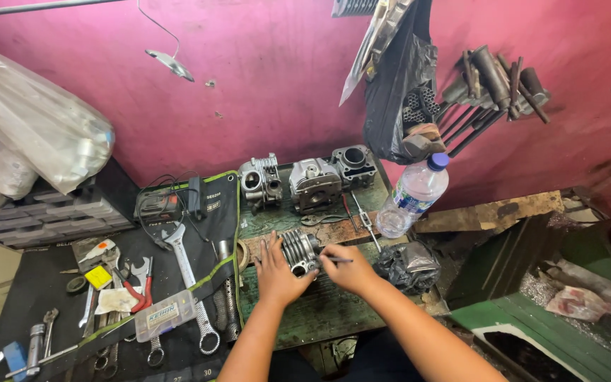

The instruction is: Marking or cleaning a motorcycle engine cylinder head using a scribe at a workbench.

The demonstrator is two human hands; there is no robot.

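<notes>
At centre frame, slightly below the middle, a finned metal engine part (300, 251) lies on the worn green workbench (327, 311). The left hand (277, 272) rests flat against the part's left side, fingers spread and touching the fins, steadying rather than clasping it. The right hand (348, 267) is closed on a thin dark tool (339, 260), whose tip lies at the part's right edge; what kind of tool it is cannot be told. Behind the hands, toward upper centre, three more engine castings (305, 180) stand in a row against the pink wall. A clear plastic bottle (413, 197) with a blue cap leans right of centre, and a crumpled black bag (408, 265) lies just right of the right hand. At lower left, a black tool roll (58, 283) carries spanners, among them a large combination wrench (189, 283), and red-handled pliers (136, 286).
</notes>
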